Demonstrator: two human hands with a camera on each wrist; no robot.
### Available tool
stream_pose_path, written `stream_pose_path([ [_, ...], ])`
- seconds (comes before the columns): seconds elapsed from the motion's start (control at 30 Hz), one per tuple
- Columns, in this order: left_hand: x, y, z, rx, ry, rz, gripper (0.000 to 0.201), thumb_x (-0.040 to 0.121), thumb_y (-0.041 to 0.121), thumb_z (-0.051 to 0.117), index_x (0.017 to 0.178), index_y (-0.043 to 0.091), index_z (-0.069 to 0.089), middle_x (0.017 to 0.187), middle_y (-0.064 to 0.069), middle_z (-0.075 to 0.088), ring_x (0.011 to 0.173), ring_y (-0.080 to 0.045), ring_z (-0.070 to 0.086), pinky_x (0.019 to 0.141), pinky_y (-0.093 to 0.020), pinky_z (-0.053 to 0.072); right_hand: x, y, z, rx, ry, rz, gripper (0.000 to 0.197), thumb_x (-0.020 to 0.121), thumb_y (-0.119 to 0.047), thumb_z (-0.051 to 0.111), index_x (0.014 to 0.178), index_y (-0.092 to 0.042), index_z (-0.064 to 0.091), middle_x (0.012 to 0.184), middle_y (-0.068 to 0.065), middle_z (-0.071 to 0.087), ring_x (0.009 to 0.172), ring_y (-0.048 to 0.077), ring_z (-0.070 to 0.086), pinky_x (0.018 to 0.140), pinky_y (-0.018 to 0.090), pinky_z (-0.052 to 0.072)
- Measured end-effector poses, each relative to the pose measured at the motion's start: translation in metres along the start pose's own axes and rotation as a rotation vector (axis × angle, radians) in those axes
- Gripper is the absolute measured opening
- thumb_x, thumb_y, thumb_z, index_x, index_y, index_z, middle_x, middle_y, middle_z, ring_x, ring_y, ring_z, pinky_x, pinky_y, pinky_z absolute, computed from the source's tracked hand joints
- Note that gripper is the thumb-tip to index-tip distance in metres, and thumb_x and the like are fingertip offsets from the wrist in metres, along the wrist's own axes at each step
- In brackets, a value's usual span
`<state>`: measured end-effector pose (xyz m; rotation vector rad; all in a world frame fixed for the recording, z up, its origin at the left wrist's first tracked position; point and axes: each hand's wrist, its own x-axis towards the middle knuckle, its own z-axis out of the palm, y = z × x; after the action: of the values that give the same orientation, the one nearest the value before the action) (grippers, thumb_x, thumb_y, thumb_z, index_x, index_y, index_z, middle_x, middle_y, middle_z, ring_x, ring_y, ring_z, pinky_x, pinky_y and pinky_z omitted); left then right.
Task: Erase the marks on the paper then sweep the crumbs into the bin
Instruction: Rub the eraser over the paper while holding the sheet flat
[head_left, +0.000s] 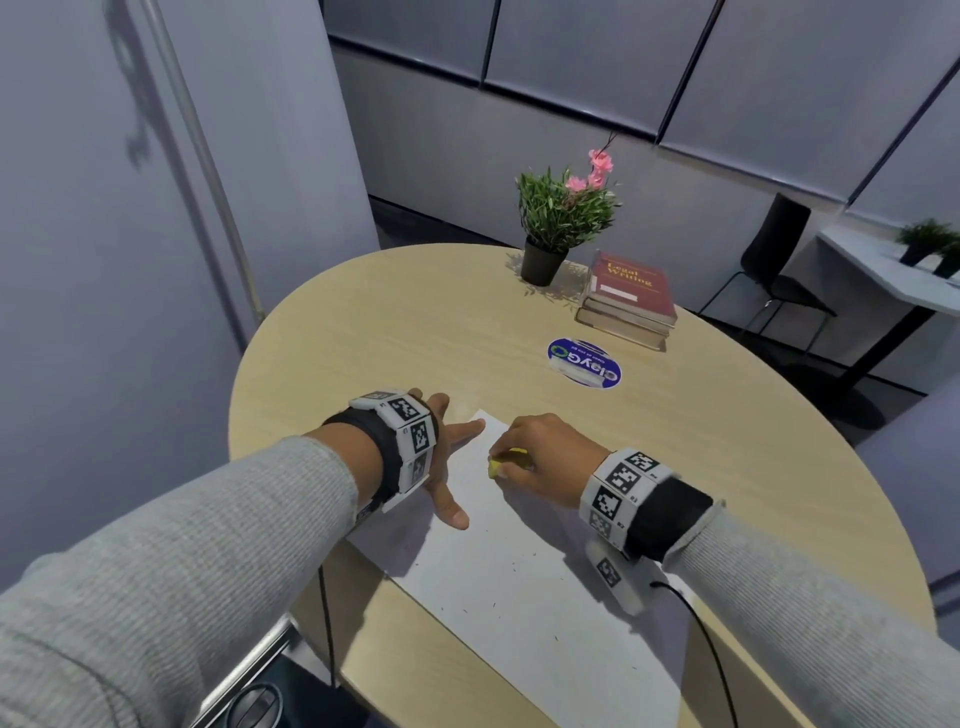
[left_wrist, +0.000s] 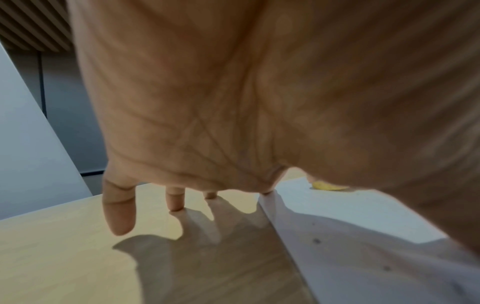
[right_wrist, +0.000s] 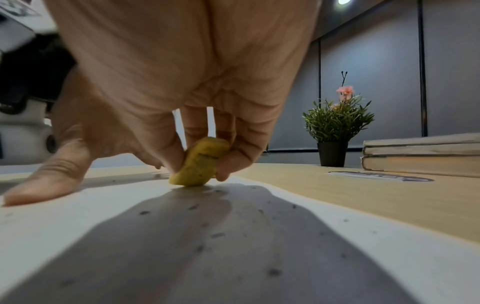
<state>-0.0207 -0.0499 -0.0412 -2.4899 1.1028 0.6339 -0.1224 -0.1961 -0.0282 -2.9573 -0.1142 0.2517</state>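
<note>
With the right hand (head_left: 545, 457) pinching the yellow eraser (right_wrist: 198, 164) against the paper (head_left: 519, 582) and the left hand (head_left: 441, 457) spread flat, fingers straight, at its edge on the tabletop (head_left: 389, 322), hard rubbing could crumple the sheet or scatter crumbs (right_wrist: 218, 235)

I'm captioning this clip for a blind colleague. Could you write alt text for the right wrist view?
Seen from low down, the right hand pinches a yellow eraser and presses its end onto white paper dotted with dark crumbs. Behind, on the wooden table, stand a potted plant and stacked books.
</note>
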Motion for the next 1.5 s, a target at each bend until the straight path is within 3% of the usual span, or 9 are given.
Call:
stream_pose_path([
  [0.17,0.003,0.000,0.001,-0.006,0.013,0.001,0.134,0.040,0.094,0.059,0.144,0.052,-0.015,0.140,-0.006,0.019,0.125,-0.037,0.023,0.101,-0.061,0.033,0.004,-0.005,0.002,-0.024,0.061,-0.005,0.025,0.085,-0.029,0.057,0.100,-0.014,0.069,0.097,0.007,0.066,0.090,0.025,0.059,0.079,0.038,0.050],
  [0.33,0.000,0.002,0.001,0.011,0.001,0.003,0.135,0.039,0.095,0.057,0.144,0.052,-0.017,0.149,-0.006,0.012,0.133,-0.042,0.018,0.103,-0.063,0.030,-0.005,-0.017,0.004,0.074,-0.017,-0.140,0.023,0.083,-0.032,0.061,0.098,-0.019,0.072,0.095,-0.001,0.068,0.079,0.009,0.054,0.080,0.028,0.048],
  [0.53,-0.004,0.000,-0.002,0.013,0.004,0.000,0.134,0.040,0.096,0.056,0.144,0.052,-0.017,0.144,-0.006,0.017,0.130,-0.041,0.021,0.102,-0.062,0.032,0.006,-0.011,0.002,0.007,0.064,-0.055,0.022,0.083,-0.029,0.060,0.096,-0.016,0.072,0.090,0.004,0.069,0.082,0.019,0.060,0.077,0.034,0.051],
  [0.67,-0.005,0.001,-0.002,0.008,-0.005,-0.007,0.134,0.041,0.094,0.058,0.145,0.051,-0.015,0.145,-0.006,0.017,0.131,-0.041,0.020,0.103,-0.062,0.031,-0.003,-0.019,0.002,0.063,-0.009,-0.115,0.024,0.085,-0.031,0.061,0.101,-0.017,0.072,0.094,-0.002,0.070,0.077,0.009,0.055,0.077,0.023,0.046],
  [0.83,-0.010,0.000,-0.005,-0.007,-0.012,-0.004,0.131,0.044,0.093,0.058,0.145,0.052,-0.013,0.142,-0.004,0.020,0.130,-0.038,0.023,0.103,-0.061,0.031,0.010,0.005,-0.005,-0.003,0.079,0.042,0.025,0.084,-0.026,0.060,0.105,-0.015,0.071,0.100,0.002,0.069,0.082,0.013,0.055,0.079,0.030,0.049],
  [1.17,-0.018,-0.010,-0.006,0.037,0.038,0.069,0.122,0.057,0.083,0.063,0.150,0.047,-0.008,0.155,-0.005,0.006,0.138,-0.035,0.015,0.109,-0.054,0.021,0.009,0.007,0.002,-0.012,0.072,0.047,0.027,0.085,-0.027,0.059,0.107,-0.016,0.070,0.104,0.003,0.066,0.094,0.022,0.058,0.083,0.035,0.049],
  [1.3,-0.020,-0.009,-0.010,0.035,0.001,0.044,0.125,0.054,0.082,0.066,0.149,0.048,-0.010,0.156,-0.004,0.004,0.140,-0.038,0.012,0.111,-0.057,0.023,0.001,-0.002,0.004,-0.005,0.067,-0.037,0.027,0.086,-0.033,0.058,0.101,-0.015,0.072,0.093,0.004,0.068,0.083,0.020,0.060,0.078,0.036,0.050],
  [1.4,-0.019,-0.008,-0.011,0.037,-0.013,0.045,0.126,0.055,0.081,0.067,0.149,0.046,-0.010,0.156,-0.005,0.004,0.142,-0.039,0.010,0.112,-0.058,0.021,-0.013,-0.014,0.010,0.055,-0.025,-0.178,0.026,0.086,-0.036,0.059,0.102,-0.019,0.071,0.091,0.000,0.065,0.077,0.013,0.055,0.075,0.027,0.047],
  [1.5,-0.019,-0.007,-0.012,0.044,-0.018,0.047,0.126,0.056,0.080,0.067,0.149,0.046,-0.011,0.156,-0.006,0.005,0.141,-0.039,0.012,0.111,-0.057,0.022,-0.005,0.001,0.003,0.083,0.019,-0.093,0.024,0.086,-0.034,0.061,0.102,-0.020,0.072,0.093,-0.001,0.067,0.082,0.013,0.058,0.076,0.024,0.044],
])
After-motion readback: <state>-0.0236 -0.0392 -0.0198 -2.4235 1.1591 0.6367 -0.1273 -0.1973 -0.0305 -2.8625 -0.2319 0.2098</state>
